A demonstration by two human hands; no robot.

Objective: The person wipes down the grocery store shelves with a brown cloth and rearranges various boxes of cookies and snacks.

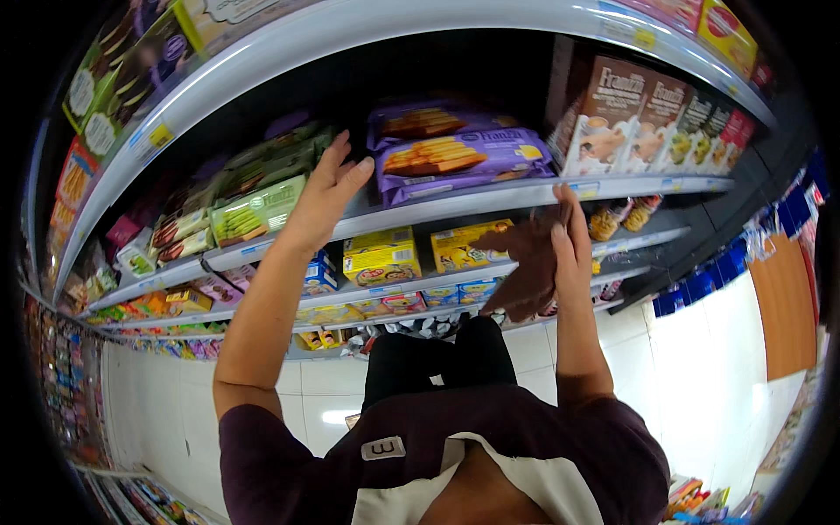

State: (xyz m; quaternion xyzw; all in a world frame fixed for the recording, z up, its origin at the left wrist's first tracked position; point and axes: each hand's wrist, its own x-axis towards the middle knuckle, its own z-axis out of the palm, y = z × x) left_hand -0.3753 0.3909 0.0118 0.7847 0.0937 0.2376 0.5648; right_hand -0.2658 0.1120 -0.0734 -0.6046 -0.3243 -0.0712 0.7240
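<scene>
My left hand (335, 193) is raised at the shelf with its fingers apart and nothing in it. It is between a row of green biccuit-type packets (262, 210) and a stack of purple biscuit packets (459, 157); whether a fingertip touches either is unclear. In my right hand (571, 246) is a crumpled brown cloth (525, 279), hanging down in front of the shelf edge (472, 199). To the right of the purple stack, brown and white biscuit boxes (607, 121) stand upright, close above my right hand.
Yellow boxes (382, 259) sit on the shelf below, with smaller boxes (403, 302) lower down. Above, another shelf's front edge (420, 20) curves across the view. White floor tiles (676, 367) surround me, and a wooden panel (784, 305) is at the right.
</scene>
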